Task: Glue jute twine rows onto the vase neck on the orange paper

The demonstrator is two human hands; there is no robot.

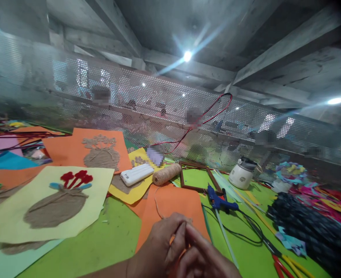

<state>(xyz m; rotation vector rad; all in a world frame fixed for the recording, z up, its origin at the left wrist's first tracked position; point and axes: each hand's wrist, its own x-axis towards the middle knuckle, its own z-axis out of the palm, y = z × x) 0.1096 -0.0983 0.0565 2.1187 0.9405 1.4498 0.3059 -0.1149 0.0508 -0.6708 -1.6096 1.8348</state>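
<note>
My left hand (161, 247) and my right hand (205, 258) meet at the bottom middle, fingertips pinched together over an orange paper sheet (173, 202). A thin jute twine strand (156, 202) runs from my fingers up across the sheet to a jute twine spool (167, 174) lying on its side. What sits between the fingertips is mostly hidden. A blue glue gun (218, 200) lies just right of the sheet.
A pale yellow card with a twine vase and red flowers (57, 204) lies at left, an orange one (100, 152) behind it. A white box (136, 174), wooden frame (197, 177), white jar (242, 173), red-handled scissors (280, 264) and paper scraps (318, 200) lie on the green table (106, 239).
</note>
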